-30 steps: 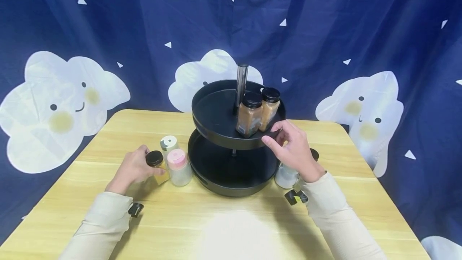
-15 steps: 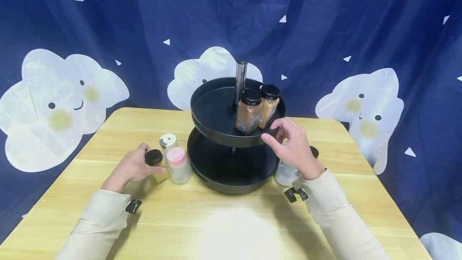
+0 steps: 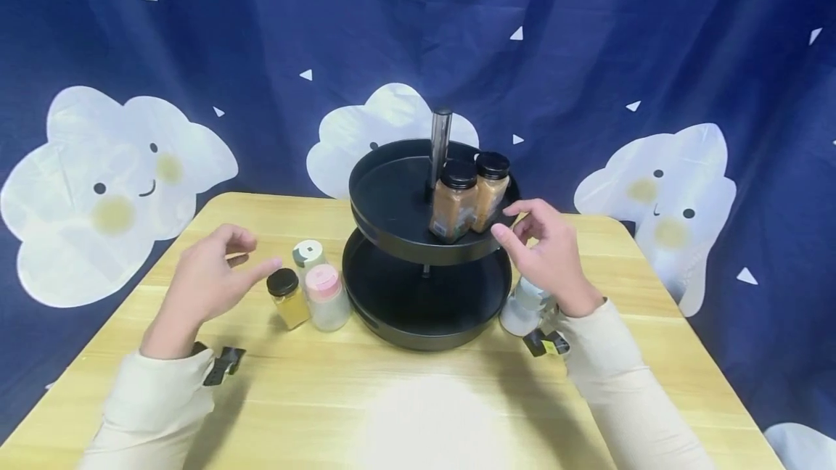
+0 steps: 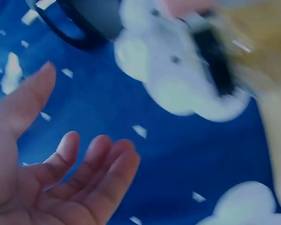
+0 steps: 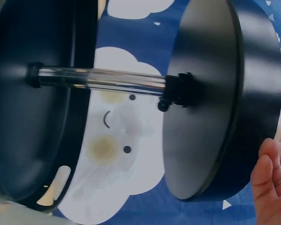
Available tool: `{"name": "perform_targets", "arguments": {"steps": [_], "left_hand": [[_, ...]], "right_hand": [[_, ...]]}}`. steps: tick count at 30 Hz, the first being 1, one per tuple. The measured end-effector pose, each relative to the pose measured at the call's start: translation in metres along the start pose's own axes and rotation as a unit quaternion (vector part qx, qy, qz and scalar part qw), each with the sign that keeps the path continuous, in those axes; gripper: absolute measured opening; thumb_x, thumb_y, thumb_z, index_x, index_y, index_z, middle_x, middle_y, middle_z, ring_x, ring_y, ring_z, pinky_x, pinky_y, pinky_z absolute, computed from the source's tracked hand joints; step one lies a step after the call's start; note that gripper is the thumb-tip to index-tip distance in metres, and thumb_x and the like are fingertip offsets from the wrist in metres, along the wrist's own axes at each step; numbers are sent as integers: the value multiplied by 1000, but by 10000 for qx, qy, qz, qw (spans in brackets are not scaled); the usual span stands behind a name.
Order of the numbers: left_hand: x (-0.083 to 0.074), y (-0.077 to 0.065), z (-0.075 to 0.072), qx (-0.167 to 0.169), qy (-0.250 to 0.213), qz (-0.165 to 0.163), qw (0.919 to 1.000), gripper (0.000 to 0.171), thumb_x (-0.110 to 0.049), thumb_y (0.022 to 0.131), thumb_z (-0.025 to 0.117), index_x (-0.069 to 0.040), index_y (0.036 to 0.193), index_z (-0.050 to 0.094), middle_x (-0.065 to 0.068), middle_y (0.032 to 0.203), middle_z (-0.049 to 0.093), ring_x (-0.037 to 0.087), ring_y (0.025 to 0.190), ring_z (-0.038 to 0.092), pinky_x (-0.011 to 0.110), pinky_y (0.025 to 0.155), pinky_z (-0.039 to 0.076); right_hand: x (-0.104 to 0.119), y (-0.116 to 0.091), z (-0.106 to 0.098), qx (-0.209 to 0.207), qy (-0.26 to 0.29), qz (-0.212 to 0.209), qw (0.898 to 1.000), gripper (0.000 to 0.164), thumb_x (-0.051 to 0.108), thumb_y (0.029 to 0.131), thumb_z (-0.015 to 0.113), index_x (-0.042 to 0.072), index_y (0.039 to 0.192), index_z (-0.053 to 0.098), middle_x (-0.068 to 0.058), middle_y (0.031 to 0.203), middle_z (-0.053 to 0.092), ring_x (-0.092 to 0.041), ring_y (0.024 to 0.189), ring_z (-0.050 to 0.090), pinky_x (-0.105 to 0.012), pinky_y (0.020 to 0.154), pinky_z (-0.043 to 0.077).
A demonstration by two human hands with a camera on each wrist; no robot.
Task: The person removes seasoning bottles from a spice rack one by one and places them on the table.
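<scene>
A jar of yellow seasoning with a black lid (image 3: 288,298) stands tilted-looking on the table, with my left hand (image 3: 207,285) beside it, thumb and fingers spread apart, holding nothing. Beside that jar are a pink-lidded jar (image 3: 327,299) and a white-lidded jar (image 3: 309,258). My right hand (image 3: 547,252) is at the right rim of the black two-tier tray (image 3: 427,343), thumb and fingers loosely bent; whether they touch the rim is hard to tell. On the upper tier (image 3: 392,194) stand two brown seasoning jars, a nearer one (image 3: 453,205) and a farther one (image 3: 490,194).
Under my right wrist a clear jar (image 3: 522,310) stands on the table, partly hidden. The tray's metal post (image 5: 122,80) joins both tiers. Light wood tabletop (image 3: 294,412) runs along the front; a blue cloud-print curtain (image 3: 522,78) hangs behind.
My left hand has let go of the yellow jar and moved away leftward and up. The right hand has shifted slightly right and up. The jars stay where they were.
</scene>
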State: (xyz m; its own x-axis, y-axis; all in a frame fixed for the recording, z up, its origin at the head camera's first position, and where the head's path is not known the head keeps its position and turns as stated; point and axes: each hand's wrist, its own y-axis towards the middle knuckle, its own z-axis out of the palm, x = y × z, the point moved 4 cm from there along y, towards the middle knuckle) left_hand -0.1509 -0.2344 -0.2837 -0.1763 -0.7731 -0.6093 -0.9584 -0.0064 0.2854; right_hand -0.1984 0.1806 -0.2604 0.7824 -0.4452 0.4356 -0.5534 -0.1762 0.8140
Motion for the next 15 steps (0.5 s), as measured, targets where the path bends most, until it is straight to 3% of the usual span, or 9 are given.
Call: {"name": "perform_targets", "arguments": {"steps": [2,4,8,11,15], "left_hand": [[-26,-1,3,-413,-73,609,9973,48,-30,81,79,5,109,59,23,105,64,41,99,64,51,86,50],[-56,-3,12,-774,-124,1454,9863,44,-23,77,82,5,105,63,19,101,67,36,95,65,48,84,51],[-110,-10,37,-1099,-202,3123,9434,42,-19,73,84,3,105,67,14,101,69,27,92,65,42,82,52],[-140,-9,54,-1044,-335,3701,9225,41,-19,76,82,3,108,67,14,106,68,25,96,64,39,87,52],[-162,2,71,-1010,-215,3906,9147,36,-19,82,79,2,109,68,13,107,67,25,100,64,37,92,49]], "right_hand": [[1,5,-3,-207,-38,-31,9998,27,-5,72,78,-7,95,63,-11,67,59,-15,57,53,-18,54,44],[2,11,-5,-419,-85,65,9991,26,-4,74,78,-8,94,63,-15,72,60,-19,61,54,-17,58,46],[0,22,-5,-461,-367,438,9973,34,9,78,77,-9,101,60,-20,93,63,-25,80,61,-23,72,49],[-1,30,-1,-78,-520,768,9957,48,17,79,77,-7,114,56,-19,109,62,-28,97,61,-35,82,49],[-3,39,6,541,-626,1176,9896,61,20,79,79,-6,126,49,-20,117,60,-31,107,58,-45,90,47]]}}
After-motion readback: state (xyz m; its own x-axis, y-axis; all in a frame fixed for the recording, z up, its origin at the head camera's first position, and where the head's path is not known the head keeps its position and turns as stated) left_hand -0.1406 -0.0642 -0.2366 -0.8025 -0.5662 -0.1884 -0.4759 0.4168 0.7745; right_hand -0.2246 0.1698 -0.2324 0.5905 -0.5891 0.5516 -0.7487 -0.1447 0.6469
